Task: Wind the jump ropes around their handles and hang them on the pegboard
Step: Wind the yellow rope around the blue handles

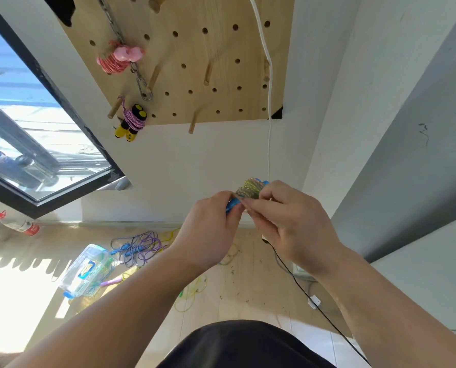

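Below pegboard (216, 49): L hand (210, 227) + R hand (288, 227) both pinching wound blue-handled jump rope (249, 189) | hung on pegboard's left: pink jump rope (117, 58), purple jump rope (132, 120)

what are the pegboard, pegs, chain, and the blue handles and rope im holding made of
Pegboard: pale matte wood, likely plywood; grain shows.
Pegs: bare wooden dowels, same tone.
Chain: grey metal, links glint dully.
Handles, in the left hand: smooth bright blue, probably plastic.
Rope, pinched by the right hand: glittery gold-green, maybe plastic-coated cord; unsure.
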Tool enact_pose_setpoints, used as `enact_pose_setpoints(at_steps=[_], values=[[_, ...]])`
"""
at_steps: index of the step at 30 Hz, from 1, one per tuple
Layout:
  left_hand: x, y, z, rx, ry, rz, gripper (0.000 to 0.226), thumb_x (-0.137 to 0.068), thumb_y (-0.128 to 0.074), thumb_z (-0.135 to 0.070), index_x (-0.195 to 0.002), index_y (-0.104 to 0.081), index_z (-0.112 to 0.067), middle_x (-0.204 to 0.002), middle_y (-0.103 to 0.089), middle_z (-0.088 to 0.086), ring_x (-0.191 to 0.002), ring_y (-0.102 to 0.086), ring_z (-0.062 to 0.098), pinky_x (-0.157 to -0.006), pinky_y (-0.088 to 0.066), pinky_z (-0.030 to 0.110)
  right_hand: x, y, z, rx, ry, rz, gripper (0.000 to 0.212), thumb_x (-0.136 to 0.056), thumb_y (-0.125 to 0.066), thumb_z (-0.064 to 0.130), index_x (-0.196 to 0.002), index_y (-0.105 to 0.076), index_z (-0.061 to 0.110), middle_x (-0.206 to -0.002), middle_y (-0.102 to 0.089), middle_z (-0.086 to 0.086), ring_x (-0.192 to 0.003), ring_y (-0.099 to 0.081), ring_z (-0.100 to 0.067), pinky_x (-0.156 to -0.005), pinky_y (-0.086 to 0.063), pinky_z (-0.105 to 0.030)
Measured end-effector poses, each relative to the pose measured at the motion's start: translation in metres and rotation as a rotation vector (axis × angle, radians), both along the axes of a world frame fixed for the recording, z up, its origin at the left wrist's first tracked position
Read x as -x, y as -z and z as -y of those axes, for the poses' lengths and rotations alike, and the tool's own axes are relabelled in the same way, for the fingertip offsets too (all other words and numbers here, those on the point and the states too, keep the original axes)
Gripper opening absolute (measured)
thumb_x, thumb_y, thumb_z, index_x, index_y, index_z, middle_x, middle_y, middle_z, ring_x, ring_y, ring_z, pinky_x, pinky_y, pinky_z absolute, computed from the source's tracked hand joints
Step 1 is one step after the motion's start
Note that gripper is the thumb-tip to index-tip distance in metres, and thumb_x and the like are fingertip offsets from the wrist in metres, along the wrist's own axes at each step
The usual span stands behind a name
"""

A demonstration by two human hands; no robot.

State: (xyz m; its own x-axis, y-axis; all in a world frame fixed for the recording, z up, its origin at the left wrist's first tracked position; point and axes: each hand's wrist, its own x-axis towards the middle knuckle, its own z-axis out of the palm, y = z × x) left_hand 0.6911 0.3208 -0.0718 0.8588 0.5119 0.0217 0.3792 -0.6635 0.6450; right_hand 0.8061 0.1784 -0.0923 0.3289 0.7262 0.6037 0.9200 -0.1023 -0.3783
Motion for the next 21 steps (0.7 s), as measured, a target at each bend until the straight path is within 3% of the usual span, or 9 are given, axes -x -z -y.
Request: enact_pose_setpoints(at_steps=[2, 5, 9, 13, 17, 21], values=[[-0.002, -0.003, -0.001, 0.154, -0.032, -0.025, 0.021, -0.103, -0.048, -0.024, -0.094, -0.063, -0.014, -0.079, -0.067, 0.003, -0.065, -0.069, 0.018, -0.065, -0.055, 0.036, -0.002, 0.002, 0.001, -0.035, -0.087, -0.025, 0.02, -0.101, -0.059, 0.02, -0.108, -0.075, 0.01, -0.09, -0.061, -0.002, -0.071, -0.057, -0.022, -0.057, -0.048, -0.038], [-0.002, -0.01, -0.002, 0.558, -0.057, -0.006, 0.03, -0.106, -0.049, -0.02, -0.083, -0.063, -0.006, -0.071, -0.062, 0.009, -0.057, -0.061, 0.02, -0.055, -0.051, 0.032, -0.002, 0.005, 0.005, -0.024, -0.13, -0.004, 0.02, -0.101, -0.06, 0.02, -0.1, -0.075, 0.006, -0.096, -0.064, -0.005, -0.082, -0.058, -0.025, -0.069, -0.049, -0.039], [0.003, -0.016, -0.003, 0.974, -0.016, 0.022, 0.033, -0.108, -0.046, -0.021, -0.091, -0.063, 0.001, -0.072, -0.059, 0.017, -0.052, -0.053, 0.021, -0.048, -0.046, 0.028, 0.006, 0.006, 0.012, -0.049, -0.121, -0.071, 0.037, -0.1, -0.057, 0.041, -0.087, -0.069, 0.008, -0.12, -0.059, -0.009, -0.11, -0.054, -0.024, -0.095, -0.043, -0.031], [0.007, -0.015, -0.015, 1.085, 0.154, -0.056, 0.033, -0.102, -0.054, -0.027, -0.103, -0.063, 0.005, -0.076, -0.057, 0.018, -0.054, -0.049, 0.021, -0.051, -0.045, 0.028, 0.013, 0.004, 0.009, -0.07, -0.059, -0.086, 0.045, -0.084, -0.076, 0.05, -0.074, -0.053, 0.012, -0.121, -0.058, -0.007, -0.108, -0.051, -0.023, -0.094, -0.038, -0.027], [0.011, -0.016, -0.023, 1.138, 0.187, -0.08, 0.031, -0.095, -0.061, -0.032, -0.099, -0.072, -0.004, -0.074, -0.056, 0.015, -0.052, -0.046, 0.016, -0.048, -0.043, 0.026, 0.01, 0.003, 0.014, -0.044, -0.091, -0.104, 0.045, -0.076, -0.086, 0.033, -0.074, -0.045, 0.016, -0.122, -0.056, -0.006, -0.108, -0.05, -0.022, -0.092, -0.036, -0.021], [0.006, -0.02, -0.012, 1.298, 0.063, 0.002, 0.025, -0.1, -0.053, -0.031, -0.102, -0.067, -0.01, -0.066, -0.051, 0.011, -0.044, -0.038, 0.011, -0.041, -0.035, 0.022, 0.008, 0.001, 0.006, -0.069, -0.018, 0.043, 0.033, -0.078, -0.086, 0.018, -0.075, -0.054, 0.01, -0.12, -0.061, -0.011, -0.104, -0.056, -0.03, -0.086, -0.045, -0.031]])
